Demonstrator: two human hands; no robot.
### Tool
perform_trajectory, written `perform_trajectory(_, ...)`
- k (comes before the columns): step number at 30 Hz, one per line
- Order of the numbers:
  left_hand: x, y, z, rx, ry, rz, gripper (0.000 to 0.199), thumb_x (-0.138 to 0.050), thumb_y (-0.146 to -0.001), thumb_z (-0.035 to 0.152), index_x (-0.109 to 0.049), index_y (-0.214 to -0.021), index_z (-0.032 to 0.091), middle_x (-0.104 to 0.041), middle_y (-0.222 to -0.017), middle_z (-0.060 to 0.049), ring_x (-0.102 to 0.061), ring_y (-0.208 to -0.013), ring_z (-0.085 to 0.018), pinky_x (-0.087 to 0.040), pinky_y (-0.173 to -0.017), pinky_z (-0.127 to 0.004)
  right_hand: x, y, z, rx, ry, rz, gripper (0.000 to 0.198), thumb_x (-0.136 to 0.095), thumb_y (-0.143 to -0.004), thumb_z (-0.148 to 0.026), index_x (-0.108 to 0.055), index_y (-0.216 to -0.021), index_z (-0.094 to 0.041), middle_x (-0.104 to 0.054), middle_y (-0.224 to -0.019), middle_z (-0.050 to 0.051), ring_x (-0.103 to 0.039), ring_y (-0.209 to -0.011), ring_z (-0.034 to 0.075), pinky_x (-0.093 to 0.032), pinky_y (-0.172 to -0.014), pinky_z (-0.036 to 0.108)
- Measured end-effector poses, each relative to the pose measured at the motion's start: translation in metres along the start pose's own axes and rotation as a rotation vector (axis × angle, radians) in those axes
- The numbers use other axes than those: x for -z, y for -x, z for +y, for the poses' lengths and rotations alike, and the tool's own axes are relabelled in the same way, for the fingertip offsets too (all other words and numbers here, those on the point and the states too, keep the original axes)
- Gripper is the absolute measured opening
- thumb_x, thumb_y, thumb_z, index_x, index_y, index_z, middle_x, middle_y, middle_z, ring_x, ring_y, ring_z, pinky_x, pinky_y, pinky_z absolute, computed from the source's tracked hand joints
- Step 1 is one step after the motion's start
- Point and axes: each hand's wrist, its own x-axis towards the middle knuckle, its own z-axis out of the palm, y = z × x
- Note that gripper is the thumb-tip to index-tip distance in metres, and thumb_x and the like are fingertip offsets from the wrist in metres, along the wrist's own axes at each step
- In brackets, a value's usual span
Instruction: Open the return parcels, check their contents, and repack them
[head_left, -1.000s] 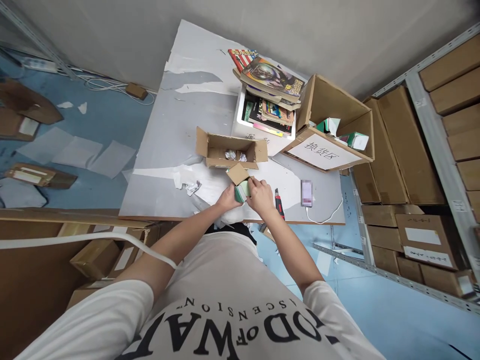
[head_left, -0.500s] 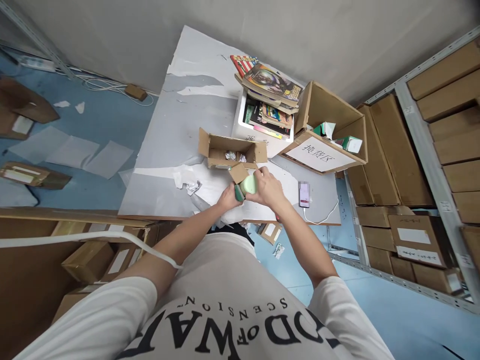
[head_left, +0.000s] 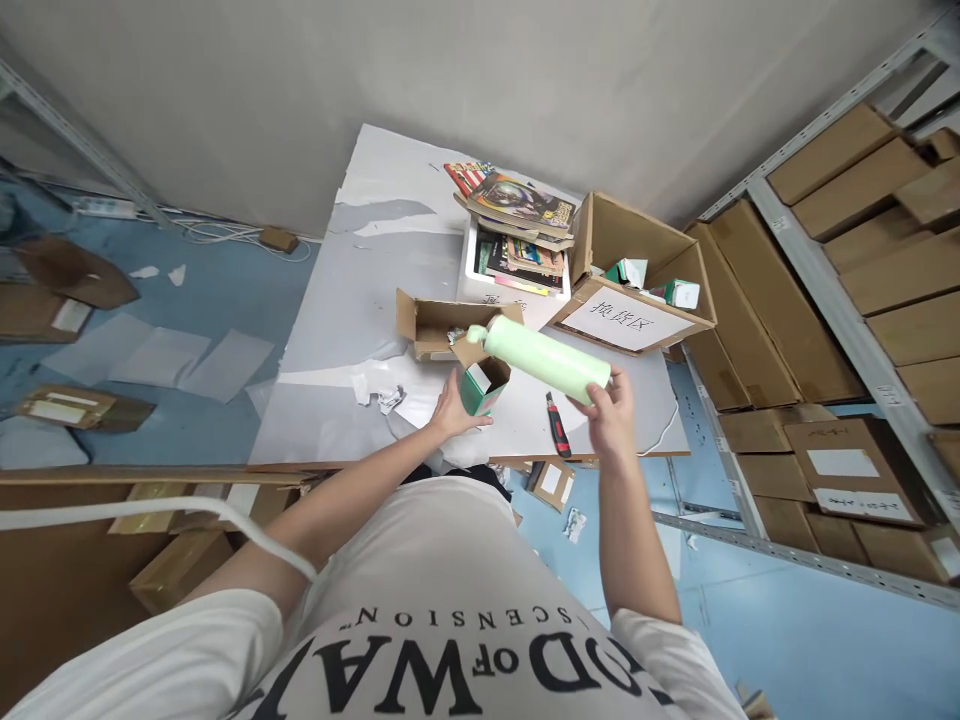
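Note:
A pale green bottle (head_left: 547,358) lies nearly level in the air above the table, its capped end with a small loop pointing left. My right hand (head_left: 613,412) grips it by the right end. Lower and to the left, my left hand (head_left: 453,408) holds a small green carton (head_left: 480,392) with its top flaps raised and its thumb along the near side. Just behind the carton stands an open brown cardboard box (head_left: 435,330), partly covered by the bottle. A red and black utility knife (head_left: 557,425) rests on the table below the bottle.
Crumpled white paper (head_left: 379,385) lies left of my left hand. At the back stand a white bin (head_left: 470,265) of books and a cardboard box with a handwritten sign (head_left: 626,318). Shelves of cartons (head_left: 847,470) rise on the right. A white cable (head_left: 225,515) crosses near my left arm.
The bottle has come out of the green carton and moved up and right in my right hand. My left hand stays on the carton. The utility knife now shows; the phone is hidden.

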Motion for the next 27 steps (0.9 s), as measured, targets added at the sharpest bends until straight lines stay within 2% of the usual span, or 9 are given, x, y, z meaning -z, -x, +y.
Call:
perform_trajectory(2, 0.014, 0.014, 0.018, -0.012, -0.026, 0.09, 0.118, -0.085, -0.049, 0.043, -0.018, -0.142, 0.013, -0.017, -0.152, -0.026, -0.01, -0.143, -0.042, -0.019, -0.113, -0.057, -0.021, 0.014, 0.026, -0.148, -0.311, 0.025, 0.043, -0.062, -0.072, -0.04, -0.049, -0.111, -0.027, -0.061, -0.114, 0.004, -0.062, -0.099, 0.019, -0.057, -0.08, 0.039)
perform_trajectory(4, 0.026, 0.028, 0.039, -0.164, 0.031, 0.156, 0.103, -0.078, -0.062, 0.044, -0.021, -0.143, 0.016, -0.014, -0.155, -0.022, -0.008, -0.145, -0.036, -0.017, -0.116, -0.054, -0.048, 0.032, 0.045, -0.29, -0.541, 0.023, 0.04, -0.058, -0.075, -0.043, -0.051, -0.11, -0.025, -0.063, -0.112, 0.004, -0.064, -0.098, 0.018, -0.056, -0.085, 0.039)
perform_trajectory(7, 0.035, 0.044, 0.065, -0.316, 0.285, -0.083, 0.081, -0.072, -0.07, 0.044, -0.034, -0.138, 0.019, -0.037, -0.146, -0.018, -0.034, -0.138, -0.032, -0.031, -0.111, -0.049, -0.088, 0.058, 0.058, -0.466, -0.709, -0.017, 0.042, -0.05, -0.078, -0.05, -0.055, -0.109, -0.021, -0.067, -0.104, 0.006, -0.066, -0.09, 0.019, -0.056, -0.087, 0.038)
perform_trajectory(10, 0.034, 0.052, 0.076, -0.203, 0.476, -0.233, 0.072, -0.076, -0.067, 0.043, -0.042, -0.126, 0.018, -0.058, -0.124, -0.016, -0.058, -0.116, -0.029, -0.048, -0.096, -0.044, -0.113, 0.077, 0.064, -0.542, -0.727, -0.093, 0.049, -0.042, -0.081, -0.055, -0.057, -0.112, -0.021, -0.068, -0.104, 0.008, -0.066, -0.09, 0.02, -0.056, -0.085, 0.038)
perform_trajectory(14, 0.036, 0.058, 0.073, -0.062, 0.506, -0.127, 0.073, -0.081, -0.06, 0.04, -0.044, -0.12, 0.02, -0.063, -0.116, -0.011, -0.063, -0.104, -0.026, -0.053, -0.087, -0.039, -0.123, 0.089, 0.073, -0.584, -0.618, -0.256, 0.06, -0.03, -0.083, -0.059, -0.053, -0.122, -0.02, -0.068, -0.105, 0.011, -0.064, -0.098, 0.025, -0.056, -0.077, 0.042)
perform_trajectory(17, 0.041, 0.058, 0.071, -0.052, 0.495, -0.12, 0.078, -0.082, -0.058, 0.041, -0.044, -0.123, 0.02, -0.061, -0.12, -0.012, -0.063, -0.106, -0.026, -0.052, -0.089, -0.039, -0.117, 0.089, 0.082, -0.514, -0.433, -0.348, 0.062, -0.026, -0.085, -0.059, -0.05, -0.126, -0.019, -0.067, -0.104, 0.013, -0.061, -0.103, 0.027, -0.054, -0.076, 0.044)
perform_trajectory(21, 0.046, 0.057, 0.07, -0.04, 0.475, -0.13, 0.083, -0.082, -0.056, 0.043, -0.044, -0.124, 0.018, -0.061, -0.121, -0.014, -0.063, -0.106, -0.026, -0.051, -0.09, -0.039, -0.093, 0.064, 0.083, -0.316, -0.157, -0.351, 0.066, -0.023, -0.086, -0.065, -0.041, -0.133, -0.023, -0.056, -0.128, 0.014, -0.057, -0.111, 0.025, -0.052, -0.081, 0.043)
perform_trajectory(24, 0.047, 0.06, 0.069, -0.055, 0.455, -0.146, 0.083, -0.082, -0.054, 0.044, -0.045, -0.124, 0.018, -0.06, -0.122, -0.013, -0.061, -0.11, -0.026, -0.05, -0.091, -0.039, -0.068, 0.024, 0.061, -0.114, -0.076, -0.239, 0.073, -0.032, -0.081, -0.071, -0.031, -0.137, -0.025, -0.04, -0.143, 0.015, -0.052, -0.119, 0.023, -0.05, -0.089, 0.042)
perform_trajectory(27, 0.044, 0.066, 0.069, -0.072, 0.433, -0.169, 0.081, -0.083, -0.054, 0.042, -0.046, -0.122, 0.018, -0.06, -0.122, -0.013, -0.059, -0.112, -0.026, -0.049, -0.092, -0.039, -0.054, -0.014, 0.026, 0.07, -0.016, -0.259, 0.071, -0.055, -0.075, -0.066, -0.036, -0.132, -0.028, -0.035, -0.146, 0.01, -0.046, -0.125, 0.023, -0.047, -0.093, 0.04)
